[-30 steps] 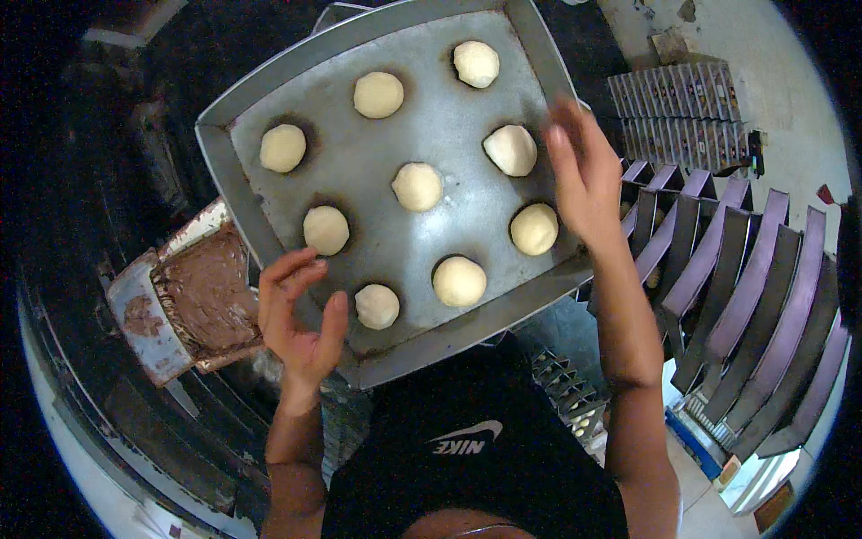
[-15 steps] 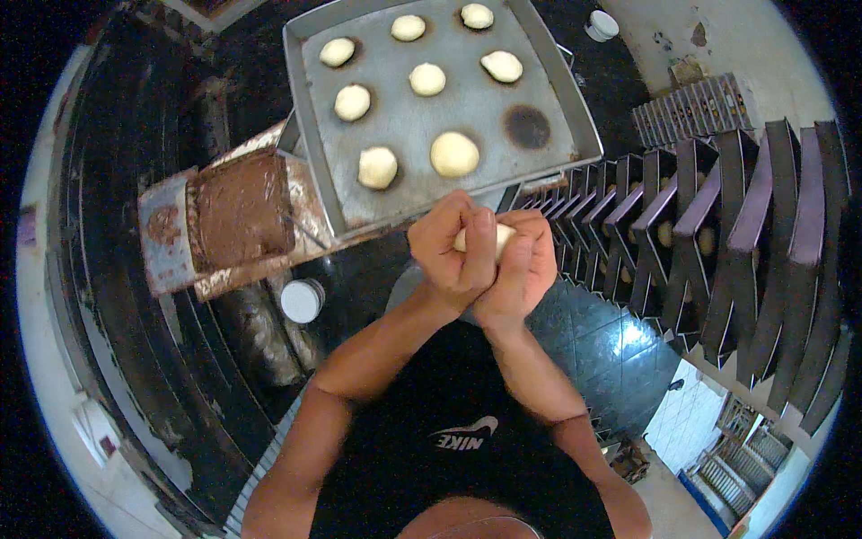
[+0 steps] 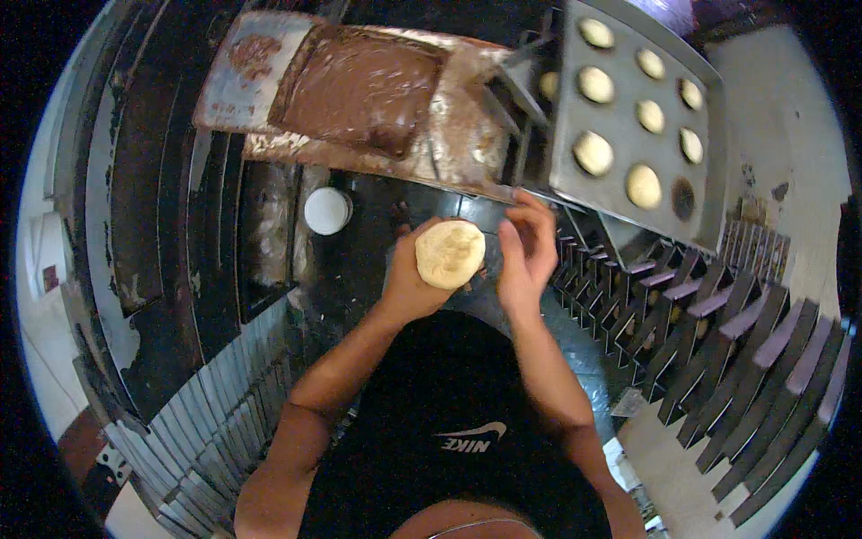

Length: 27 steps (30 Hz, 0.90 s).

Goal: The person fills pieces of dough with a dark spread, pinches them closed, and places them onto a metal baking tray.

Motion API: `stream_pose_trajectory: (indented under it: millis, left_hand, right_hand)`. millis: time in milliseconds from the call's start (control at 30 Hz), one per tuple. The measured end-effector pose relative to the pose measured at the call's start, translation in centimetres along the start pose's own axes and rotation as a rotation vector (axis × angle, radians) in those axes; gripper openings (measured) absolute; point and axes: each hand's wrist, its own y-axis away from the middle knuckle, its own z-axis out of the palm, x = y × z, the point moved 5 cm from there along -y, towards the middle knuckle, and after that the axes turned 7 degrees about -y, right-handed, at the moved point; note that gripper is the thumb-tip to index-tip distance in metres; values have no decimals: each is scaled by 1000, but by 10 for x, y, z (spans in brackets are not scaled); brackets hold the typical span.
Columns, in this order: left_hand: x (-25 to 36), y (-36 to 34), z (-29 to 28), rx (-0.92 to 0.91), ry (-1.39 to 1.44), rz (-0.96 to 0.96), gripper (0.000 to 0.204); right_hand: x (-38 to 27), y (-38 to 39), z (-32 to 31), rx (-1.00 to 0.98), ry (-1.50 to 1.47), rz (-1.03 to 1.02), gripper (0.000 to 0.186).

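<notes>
A pale, flattened round of dough lies in my left hand, whose fingers go out of sight beneath and behind it. To its right, apart from the dough, my right hand holds nothing; its fingers are bent and spread from the thumb. At the upper right, several dough balls sit in rows on a metal baking tray, with a dark round spot bare of dough. On the upper left, a tray of brown, chocolate-like paste rests on a smeared board.
Stacked dark metal trays run along the right below the baking tray, some with dough inside. A white round tub stands below the board. Dark panels line the left side.
My hands have parted, and the dough squeezed between them is now a flat round in the left one. The view has turned, so the baking tray appears farther right.
</notes>
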Motion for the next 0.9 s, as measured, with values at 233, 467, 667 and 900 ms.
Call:
stream_pose_trajectory:
  millis: [233, 467, 667, 900]
  left_hand:
    - [-69, -45, -153, 131, -13, -131, 54]
    - [-104, -63, -306, 305, 79, -238, 57]
    - [-96, -93, -345, 353, -121, -75, 56]
    - [-92, -89, -355, 405, -182, -40, 57]
  right_hand:
    - [255, -93, 104, -10, 642, -68, 41]
    - [165, -98, 169, -314, 916, -218, 25]
    - [133, -141, 248, -868, 1186, -225, 29]
    - [156, -134, 259, -798, 985, -247, 22]
